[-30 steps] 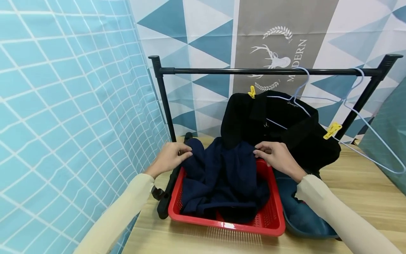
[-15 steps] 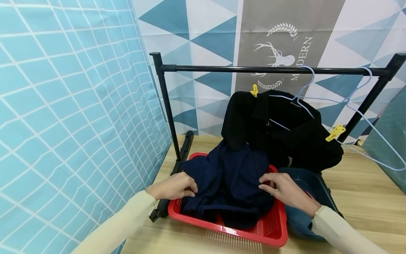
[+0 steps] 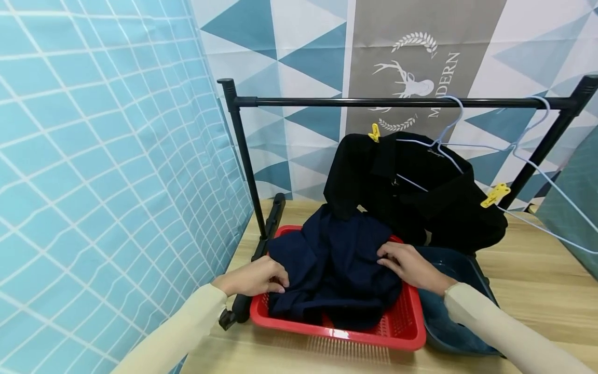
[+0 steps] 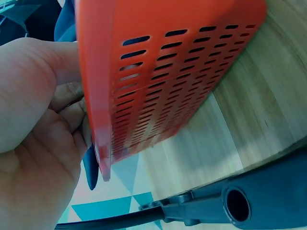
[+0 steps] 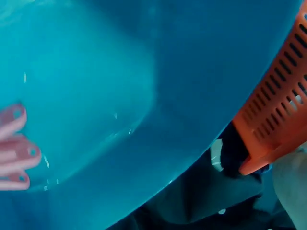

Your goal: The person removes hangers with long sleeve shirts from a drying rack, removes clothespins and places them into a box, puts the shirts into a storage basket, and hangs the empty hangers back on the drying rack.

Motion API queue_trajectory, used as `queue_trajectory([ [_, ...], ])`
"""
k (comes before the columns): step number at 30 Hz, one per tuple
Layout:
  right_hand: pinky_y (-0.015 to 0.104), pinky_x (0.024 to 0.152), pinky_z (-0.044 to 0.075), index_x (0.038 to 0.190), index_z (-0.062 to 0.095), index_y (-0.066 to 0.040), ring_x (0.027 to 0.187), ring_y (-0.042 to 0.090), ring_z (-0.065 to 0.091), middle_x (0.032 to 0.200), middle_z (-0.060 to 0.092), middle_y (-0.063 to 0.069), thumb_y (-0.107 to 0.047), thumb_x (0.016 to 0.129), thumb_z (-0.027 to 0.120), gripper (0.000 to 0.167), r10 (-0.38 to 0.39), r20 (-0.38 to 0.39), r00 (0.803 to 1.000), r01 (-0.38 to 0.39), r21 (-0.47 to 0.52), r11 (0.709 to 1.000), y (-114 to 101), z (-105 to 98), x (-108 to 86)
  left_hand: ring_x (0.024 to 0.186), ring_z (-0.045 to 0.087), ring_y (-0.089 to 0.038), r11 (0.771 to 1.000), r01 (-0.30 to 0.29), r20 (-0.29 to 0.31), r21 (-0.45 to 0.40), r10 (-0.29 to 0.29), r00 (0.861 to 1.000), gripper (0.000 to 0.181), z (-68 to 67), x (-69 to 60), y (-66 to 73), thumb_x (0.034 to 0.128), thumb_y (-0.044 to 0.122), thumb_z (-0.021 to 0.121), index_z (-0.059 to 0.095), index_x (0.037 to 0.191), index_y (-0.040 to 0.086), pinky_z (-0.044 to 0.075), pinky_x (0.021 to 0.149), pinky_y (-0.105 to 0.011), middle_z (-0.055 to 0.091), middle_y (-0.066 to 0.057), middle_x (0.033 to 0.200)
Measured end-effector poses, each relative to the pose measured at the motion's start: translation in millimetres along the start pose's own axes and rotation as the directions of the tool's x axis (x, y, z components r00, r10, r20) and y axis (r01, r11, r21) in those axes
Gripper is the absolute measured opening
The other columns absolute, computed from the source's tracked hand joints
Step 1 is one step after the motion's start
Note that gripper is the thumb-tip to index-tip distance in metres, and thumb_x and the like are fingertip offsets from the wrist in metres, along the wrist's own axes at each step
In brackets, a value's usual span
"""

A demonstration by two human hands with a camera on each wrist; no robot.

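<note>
A dark navy garment (image 3: 336, 259) lies bunched in a red basket (image 3: 345, 333). At its left edge, by the basket's rim, my left hand (image 3: 256, 276) holds the cloth with curled fingers. The left wrist view has this hand (image 4: 38, 115) beside the red basket wall (image 4: 158, 81), with a bit of dark cloth below the fingers. On the right side my right hand (image 3: 411, 266) pinches the garment between thumb and forefinger. Its other fingers (image 5: 17, 153) stretch over a blue basin (image 5: 96, 96) in the right wrist view.
Behind the basket a black shirt (image 3: 420, 202) hangs from a black rack (image 3: 327, 102) on a hanger with yellow clips (image 3: 496, 195). Another hanger (image 3: 556, 179) is at right. The dark blue basin (image 3: 460, 322) adjoins the basket; the rack's foot (image 3: 274, 215) is at left.
Both hands have come down and nearer from the basket's far side, lowering the navy cloth. In the last half second the right hand has moved slightly up and left.
</note>
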State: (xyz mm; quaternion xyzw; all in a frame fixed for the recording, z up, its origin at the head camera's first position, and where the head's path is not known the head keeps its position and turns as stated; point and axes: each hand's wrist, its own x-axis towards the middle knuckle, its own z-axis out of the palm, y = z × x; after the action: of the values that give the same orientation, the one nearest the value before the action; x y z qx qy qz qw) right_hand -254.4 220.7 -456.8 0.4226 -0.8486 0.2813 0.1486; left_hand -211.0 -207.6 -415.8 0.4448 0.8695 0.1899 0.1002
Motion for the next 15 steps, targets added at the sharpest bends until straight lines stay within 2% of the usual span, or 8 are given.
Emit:
queue_trajectory([
  [5, 0.028, 0.071, 0.055, 0.105, 0.068, -0.013, 0.084, 0.005, 0.063, 0.100, 0.067, -0.004, 0.000, 0.093, 0.075, 0.019, 0.004, 0.039, 0.999, -0.004, 0.000, 1.000, 13.3, -3.2, 11.3, 0.082, 0.060, 0.003, 0.999, -0.018, 0.023, -0.033, 0.018, 1.000, 0.007, -4.3, 1.9, 2.7, 0.0946, 0.010, 0.075, 0.079, 0.099, 0.015, 0.052, 0.077, -0.017, 0.071, 0.011, 0.094],
  [7, 0.028, 0.070, 0.054, 0.105, 0.068, -0.015, 0.082, 0.004, 0.062, 0.098, 0.066, -0.005, -0.004, 0.095, 0.073, 0.015, 0.032, 0.074, 0.997, -0.034, 0.019, 0.999, 15.0, -5.9, 15.0, 0.083, 0.062, 0.002, 0.997, -0.025, 0.029, -0.078, 0.028, 0.999, 0.008, -10.9, 2.8, 2.7, 0.0955, 0.011, 0.075, 0.079, 0.102, 0.014, 0.053, 0.078, -0.019, 0.072, 0.009, 0.096],
  [9, 0.027, 0.069, 0.053, 0.103, 0.068, -0.017, 0.079, 0.004, 0.060, 0.094, 0.065, -0.008, -0.009, 0.098, 0.071, 0.009, 0.072, 0.107, 0.992, -0.077, 0.050, 0.996, 14.3, -10.1, 18.9, 0.082, 0.064, -0.001, 0.991, -0.020, 0.001, -0.132, 0.021, 1.000, 0.009, -20.1, 4.0, -0.2, 0.0968, 0.011, 0.073, 0.079, 0.104, 0.012, 0.055, 0.076, -0.022, 0.073, 0.008, 0.097],
  [11, 0.027, 0.067, 0.051, 0.098, 0.068, -0.019, 0.075, 0.004, 0.057, 0.088, 0.063, -0.009, -0.017, 0.101, 0.068, 0.004, 0.122, 0.130, 0.984, -0.133, 0.077, 0.988, 12.0, -15.8, 23.8, 0.079, 0.065, -0.006, 0.982, 0.024, -0.055, -0.186, -0.034, 0.998, 0.010, -30.6, 5.8, -5.0, 0.0987, 0.013, 0.071, 0.079, 0.105, 0.011, 0.056, 0.073, -0.026, 0.074, 0.005, 0.096],
  [12, 0.028, 0.067, 0.050, 0.096, 0.069, -0.019, 0.073, 0.005, 0.057, 0.086, 0.062, -0.009, -0.020, 0.103, 0.066, 0.007, 0.150, 0.132, 0.980, -0.161, 0.085, 0.983, 10.4, -18.8, 26.7, 0.077, 0.066, -0.009, 0.977, 0.055, -0.096, -0.204, -0.076, 0.993, 0.010, -35.7, 6.9, -7.9, 0.0995, 0.013, 0.070, 0.078, 0.105, 0.010, 0.056, 0.070, -0.028, 0.074, 0.003, 0.094],
  [15, 0.029, 0.064, 0.050, 0.096, 0.071, -0.016, 0.069, 0.006, 0.059, 0.082, 0.064, -0.005, -0.024, 0.105, 0.063, 0.014, 0.242, 0.104, 0.965, -0.250, 0.071, 0.966, 5.7, -26.2, 37.2, 0.072, 0.065, -0.013, 0.961, 0.167, -0.197, -0.219, -0.211, 0.958, 0.011, -46.8, 13.8, -18.4, 0.1008, 0.015, 0.069, 0.076, 0.106, 0.009, 0.055, 0.066, -0.030, 0.072, 0.001, 0.089],
])
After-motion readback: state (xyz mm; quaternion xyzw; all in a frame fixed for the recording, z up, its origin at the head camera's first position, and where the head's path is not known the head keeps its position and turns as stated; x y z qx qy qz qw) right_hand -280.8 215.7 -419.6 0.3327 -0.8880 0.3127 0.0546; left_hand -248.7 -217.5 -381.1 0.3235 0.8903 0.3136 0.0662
